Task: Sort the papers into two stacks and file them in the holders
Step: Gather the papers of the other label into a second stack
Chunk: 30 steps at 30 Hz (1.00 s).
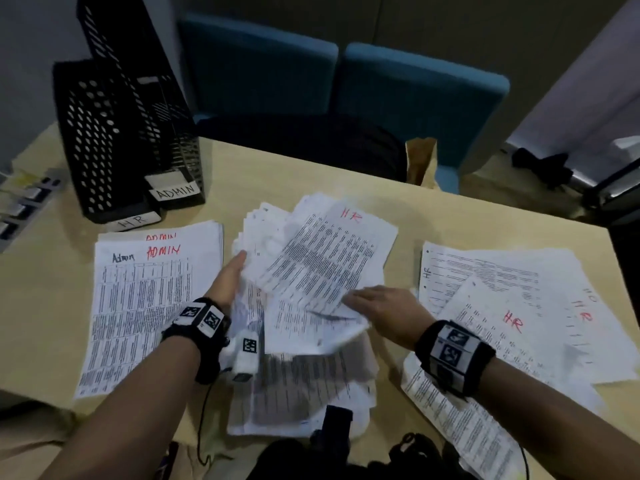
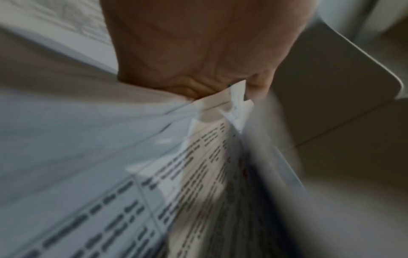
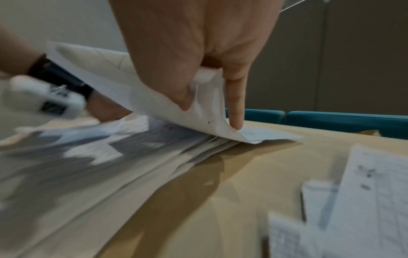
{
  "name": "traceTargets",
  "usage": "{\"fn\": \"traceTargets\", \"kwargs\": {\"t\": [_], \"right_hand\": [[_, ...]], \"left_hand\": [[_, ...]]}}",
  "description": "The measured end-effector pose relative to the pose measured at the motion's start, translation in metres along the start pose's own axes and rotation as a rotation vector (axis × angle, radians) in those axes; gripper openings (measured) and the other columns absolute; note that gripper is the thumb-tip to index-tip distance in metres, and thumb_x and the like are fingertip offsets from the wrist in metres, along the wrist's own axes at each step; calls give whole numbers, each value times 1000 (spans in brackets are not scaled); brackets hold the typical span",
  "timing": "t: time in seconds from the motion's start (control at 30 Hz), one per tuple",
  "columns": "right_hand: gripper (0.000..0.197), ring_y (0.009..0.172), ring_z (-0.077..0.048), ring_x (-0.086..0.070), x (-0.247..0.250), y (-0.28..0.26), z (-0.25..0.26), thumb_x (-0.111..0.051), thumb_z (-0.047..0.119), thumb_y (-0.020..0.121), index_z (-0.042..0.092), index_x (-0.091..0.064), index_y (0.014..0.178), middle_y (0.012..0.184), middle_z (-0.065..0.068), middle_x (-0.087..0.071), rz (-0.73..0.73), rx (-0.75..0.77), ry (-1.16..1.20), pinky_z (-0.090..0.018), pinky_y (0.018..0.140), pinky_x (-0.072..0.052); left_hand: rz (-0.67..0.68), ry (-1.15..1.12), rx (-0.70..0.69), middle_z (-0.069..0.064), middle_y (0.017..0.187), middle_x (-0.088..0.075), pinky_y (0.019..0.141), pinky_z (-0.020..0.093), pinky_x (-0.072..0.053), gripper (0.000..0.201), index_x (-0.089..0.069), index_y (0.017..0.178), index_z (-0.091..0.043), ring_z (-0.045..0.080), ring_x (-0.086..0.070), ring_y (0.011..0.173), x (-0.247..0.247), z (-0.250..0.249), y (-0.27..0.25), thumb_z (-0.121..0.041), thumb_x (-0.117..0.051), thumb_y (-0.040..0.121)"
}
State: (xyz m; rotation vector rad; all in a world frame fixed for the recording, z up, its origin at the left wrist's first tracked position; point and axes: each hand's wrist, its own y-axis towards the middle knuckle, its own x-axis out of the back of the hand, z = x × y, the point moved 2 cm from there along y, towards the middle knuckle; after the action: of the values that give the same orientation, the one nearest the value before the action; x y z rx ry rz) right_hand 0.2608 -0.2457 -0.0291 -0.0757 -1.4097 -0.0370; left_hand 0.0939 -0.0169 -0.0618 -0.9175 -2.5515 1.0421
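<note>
Three heaps of paper cover the table (image 1: 398,216), and the risks run from the biggest downward. Largest is the unsorted pile (image 1: 301,375) at lower centre of the head view, loosely fanned, its near edge at the table's lip; a careless tug could probably drag sheets off the edge. At the right of the frame the HR stack (image 1: 512,306) lies splayed and crooked, so it would likely need squaring before it slides into a holder, and a sheet dropped askew would worsen that. At the left the ADMIN stack (image 1: 145,299) sits neat. In the upper left stand the two black holders (image 1: 131,140), labelled HR and ADMIN, apparently with no papers in them.

Smallest is the lifted sheet marked HR (image 1: 325,258), raised above the pile at centre. The left hand (image 1: 227,278) seems to hold papers at the pile's left edge, fingers hidden, so its grip cannot be told. The right hand (image 1: 384,310) pinches the sheet's corner, thumb curled under and forefinger extended down. Such a slight pinch could tear or crease the corner, or carry a second sheet along unnoticed.
</note>
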Motion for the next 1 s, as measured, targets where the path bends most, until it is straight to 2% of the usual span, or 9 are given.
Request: {"fn": "traceTargets", "kwargs": {"t": [0.13,0.23,0.3,0.37,0.43,0.5,0.57,0.8,1.0], "right_hand": [[68,134,-29,-42,-27,-19,16,-63,19,87,29,-31,146,152,-4,-37,352,-68,-46,-51,98,-46],[130,148,-29,1,-23,-30,7,-78,59,59,30,7,153,162,0,9,556,-334,174,-63,114,-18],[149,148,-32,-3,-14,-31,-2,-63,86,42,21,11,153,162,-5,6,478,-503,435,-57,117,-18],[134,138,-34,-33,-7,-31,-10,-62,80,57,8,-2,154,156,-17,-20,278,-786,700,-42,105,-38],[79,95,-31,-58,-12,-32,-15,-65,40,86,-4,-30,142,118,-19,-54,144,-1083,917,-31,68,-48],[22,63,-22,-43,-20,-30,-14,-56,10,88,-11,-56,95,72,-8,-42,100,-1145,1023,-28,53,-34],[32,55,-17,-28,-24,-25,-12,-53,-2,83,7,-38,56,61,-5,-26,11,-1101,1040,-27,53,-24],[31,70,-24,-39,-15,-23,-24,-44,4,91,7,-35,62,59,-5,-35,-247,-1252,745,-30,49,-22],[16,77,-22,-49,-26,2,-7,-37,14,97,6,-50,93,77,-3,-50,-238,-1235,1140,-34,67,-42]], "left_hand": [[22,75,29,-2,155,-30,117,47,-16,76,-34,149,-27,23,-29,144,-4,1,-8,-64,-54,86],[-5,220,-18,10,151,-41,107,35,-28,60,-42,145,-9,28,-37,139,-7,3,-12,-37,-59,94],[-45,289,-55,14,142,-51,93,28,-33,52,-48,139,-5,28,-49,127,-7,2,-10,-30,-58,95],[-78,351,-96,15,135,-55,90,29,-39,48,-49,136,-4,27,-55,112,-6,3,-8,-30,-58,96],[-133,433,-126,14,134,-55,98,38,-45,51,-44,134,-5,29,-56,112,-5,7,-4,-34,-58,94],[-142,533,-150,12,132,-57,100,44,-46,49,-43,134,-8,32,-57,115,-3,15,5,-32,-56,93],[-127,580,-166,10,129,-59,98,41,-46,44,-46,133,-9,32,-58,113,-3,19,9,-25,-53,93],[-115,625,-163,8,122,-60,96,38,-46,41,-49,131,-12,31,-58,110,1,25,7,-7,-46,91],[-61,588,-138,10,110,-64,94,47,-50,45,-53,123,-14,31,-61,102,2,26,7,-3,-43,80]]}}
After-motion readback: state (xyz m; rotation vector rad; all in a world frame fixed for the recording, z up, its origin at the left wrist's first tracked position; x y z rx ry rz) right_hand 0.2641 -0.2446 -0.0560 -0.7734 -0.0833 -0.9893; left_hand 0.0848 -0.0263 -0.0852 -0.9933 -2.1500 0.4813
